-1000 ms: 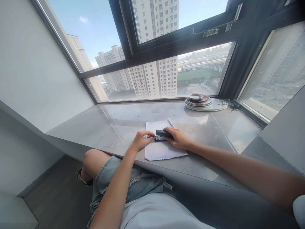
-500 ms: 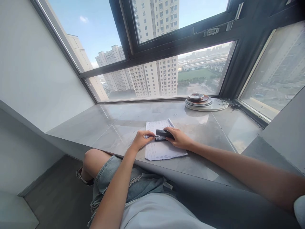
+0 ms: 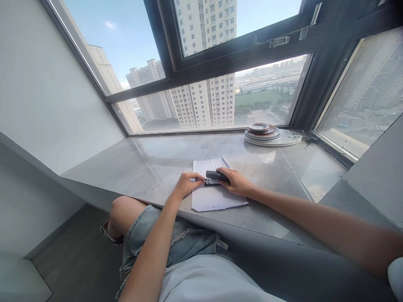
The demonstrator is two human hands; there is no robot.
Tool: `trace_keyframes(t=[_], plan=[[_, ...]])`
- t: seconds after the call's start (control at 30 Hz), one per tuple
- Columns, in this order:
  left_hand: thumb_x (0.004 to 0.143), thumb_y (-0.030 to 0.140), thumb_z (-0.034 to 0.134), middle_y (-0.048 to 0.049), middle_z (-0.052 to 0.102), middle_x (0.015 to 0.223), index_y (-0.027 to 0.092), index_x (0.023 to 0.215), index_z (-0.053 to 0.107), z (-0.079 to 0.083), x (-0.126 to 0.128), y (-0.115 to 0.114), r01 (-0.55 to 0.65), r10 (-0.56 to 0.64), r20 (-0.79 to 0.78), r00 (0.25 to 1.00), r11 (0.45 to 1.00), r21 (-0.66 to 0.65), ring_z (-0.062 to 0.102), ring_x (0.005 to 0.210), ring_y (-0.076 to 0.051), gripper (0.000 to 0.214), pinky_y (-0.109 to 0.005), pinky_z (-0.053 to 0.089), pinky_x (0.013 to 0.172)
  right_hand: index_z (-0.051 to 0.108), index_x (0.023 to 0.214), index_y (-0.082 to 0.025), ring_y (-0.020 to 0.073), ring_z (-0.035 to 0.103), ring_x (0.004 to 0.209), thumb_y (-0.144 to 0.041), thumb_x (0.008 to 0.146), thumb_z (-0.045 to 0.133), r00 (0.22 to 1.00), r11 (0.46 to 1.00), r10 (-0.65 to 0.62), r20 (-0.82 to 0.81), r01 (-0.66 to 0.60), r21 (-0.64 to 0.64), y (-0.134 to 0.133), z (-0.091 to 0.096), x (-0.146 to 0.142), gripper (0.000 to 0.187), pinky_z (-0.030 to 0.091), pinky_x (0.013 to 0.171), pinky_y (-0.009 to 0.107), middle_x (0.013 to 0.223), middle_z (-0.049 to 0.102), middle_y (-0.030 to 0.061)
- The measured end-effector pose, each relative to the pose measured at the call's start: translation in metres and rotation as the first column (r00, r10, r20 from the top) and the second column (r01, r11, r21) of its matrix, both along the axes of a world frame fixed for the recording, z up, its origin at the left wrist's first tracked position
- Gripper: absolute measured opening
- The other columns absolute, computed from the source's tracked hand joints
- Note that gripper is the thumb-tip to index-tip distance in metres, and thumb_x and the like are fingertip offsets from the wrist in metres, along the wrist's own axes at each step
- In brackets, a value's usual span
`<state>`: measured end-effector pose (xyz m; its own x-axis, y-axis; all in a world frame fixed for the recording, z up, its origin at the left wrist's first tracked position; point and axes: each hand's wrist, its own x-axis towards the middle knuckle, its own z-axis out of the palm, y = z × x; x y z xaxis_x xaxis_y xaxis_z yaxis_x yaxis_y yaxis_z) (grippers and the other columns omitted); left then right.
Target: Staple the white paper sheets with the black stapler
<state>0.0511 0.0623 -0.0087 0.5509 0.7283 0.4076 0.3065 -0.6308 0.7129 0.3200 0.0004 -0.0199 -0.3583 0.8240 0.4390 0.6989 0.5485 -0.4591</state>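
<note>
Head view: right fingers (image 3: 223, 170) grip the stapler (image 3: 211, 174), its metal end between pinched left fingers (image 3: 197, 175).

Camera view: shifted marginally; window latch (image 3: 280, 41), between 1 and 2 o'clock, sits slightly further toward 3 o'clock. Left hand (image 3: 187, 184), right hand (image 3: 236, 182): displacement too small to tell.

White top (image 3: 214, 279), faded blue denim shorts (image 3: 141, 226)
I see pale frayed threads (image 3: 180, 237) across the ripped shorts, a white right sleeve (image 3: 396, 274), and dark footwear (image 3: 117, 240), its details too small to tell.
</note>
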Motion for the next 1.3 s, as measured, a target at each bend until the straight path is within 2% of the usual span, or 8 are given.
trace_keyframes(t=[0.37,0.5,0.57,0.67,0.73,0.83,1.1,1.3], plan=[[0.084,0.035,0.080,-0.0051,0.081,0.094,0.022,0.093,0.081,0.0010,0.0001,-0.0016,-0.007,0.008,-0.042,0.999,1.000,0.018,0.076,0.092,-0.024,0.016,-0.037,0.058,0.088,0.055,0.132,-0.021,0.0290,0.066,0.109,-0.024,0.093,0.061,1.000,1.000,0.005,-0.003,-0.005,0.012,0.0003,-0.0006,0.0000,0.039,0.051,0.092,0.039,0.124,0.069,0.0129],[0.090,0.037,0.072,-0.0035,0.078,0.093,0.021,0.100,0.074,0.0026,-0.0007,-0.0005,-0.058,0.058,0.049,0.997,0.998,0.018,0.074,0.089,-0.020,0.019,-0.032,0.056,0.083,0.055,0.132,-0.022,0.0296,0.066,0.110,-0.025,0.094,0.061,1.000,1.000,0.006,0.005,-0.006,0.018,0.0011,-0.0016,0.0004,0.039,0.051,0.093,0.041,0.124,0.070,0.0126],[0.094,0.037,0.064,-0.0003,0.072,0.079,0.021,0.095,0.069,0.0024,-0.0021,0.0016,-0.154,0.149,0.097,0.984,0.987,0.041,0.070,0.076,-0.017,0.017,-0.028,0.052,0.071,0.055,0.133,-0.022,0.0297,0.066,0.112,-0.026,0.094,0.061,1.000,1.000,0.003,0.003,-0.003,0.015,0.0016,-0.0024,0.0009,0.040,0.051,0.094,0.041,0.126,0.069,0.0123],[0.096,0.035,0.054,0.0065,0.045,0.053,0.022,0.087,0.062,0.0008,-0.0040,0.0044,-0.231,0.227,0.093,0.969,0.972,0.032,0.048,0.050,-0.013,0.018,-0.027,0.034,0.054,0.055,0.134,-0.023,0.0298,0.066,0.115,-0.026,0.094,0.061,1.000,1.000,0.000,-0.003,0.000,0.011,0.0019,-0.0033,0.0013,0.040,0.052,0.095,0.041,0.129,0.068,0.0121],[0.098,0.036,0.050,0.0085,0.031,0.049,0.023,0.089,0.059,-0.0002,-0.0041,0.0044,-0.194,0.195,0.050,0.980,0.981,-0.015,0.034,0.044,-0.012,0.017,-0.029,0.025,0.051,0.055,0.134,-0.022,0.0301,0.066,0.115,-0.026,0.094,0.061,1.000,1.000,0.003,-0.004,-0.003,0.008,0.0016,-0.0031,0.0014,0.041,0.052,0.096,0.042,0.129,0.068,0.0126],[0.100,0.040,0.048,0.0091,0.029,0.051,0.024,0.096,0.056,-0.0001,-0.0031,0.0020,-0.111,0.113,0.016,0.993,0.989,-0.096,0.029,0.045,-0.012,0.018,-0.029,0.022,0.051,0.055,0.134,-0.022,0.0305,0.066,0.114,-0.025,0.093,0.062,1.000,1.000,0.002,-0.009,-0.002,0.002,0.0006,-0.0019,0.0012,0.041,0.052,0.096,0.043,0.128,0.069,0.0129],[0.098,0.037,0.048,0.0076,0.047,0.058,0.023,0.108,0.052,0.0029,-0.0023,-0.0012,0.044,-0.049,-0.023,0.999,0.986,-0.163,0.046,0.056,-0.013,0.018,-0.026,0.039,0.060,0.055,0.132,-0.022,0.0293,0.067,0.110,-0.025,0.093,0.061,1.000,1.000,0.004,-0.005,-0.004,0.003,0.0002,-0.0003,-0.0003,0.039,0.052,0.093,0.041,0.124,0.070,0.0123],[0.099,0.035,0.049,0.0057,0.050,0.072,0.026,0.122,0.048,-0.0029,-0.0028,0.0028,0.184,-0.197,-0.066,0.978,0.969,-0.166,0.050,0.066,-0.014,0.024,-0.026,0.042,0.069,0.055,0.133,-0.021,0.0297,0.065,0.112,-0.023,0.092,0.060,1.000,1.000,0.010,-0.002,-0.010,0.021,0.0031,-0.0032,0.0008,0.041,0.051,0.095,0.041,0.125,0.069,0.0136]])
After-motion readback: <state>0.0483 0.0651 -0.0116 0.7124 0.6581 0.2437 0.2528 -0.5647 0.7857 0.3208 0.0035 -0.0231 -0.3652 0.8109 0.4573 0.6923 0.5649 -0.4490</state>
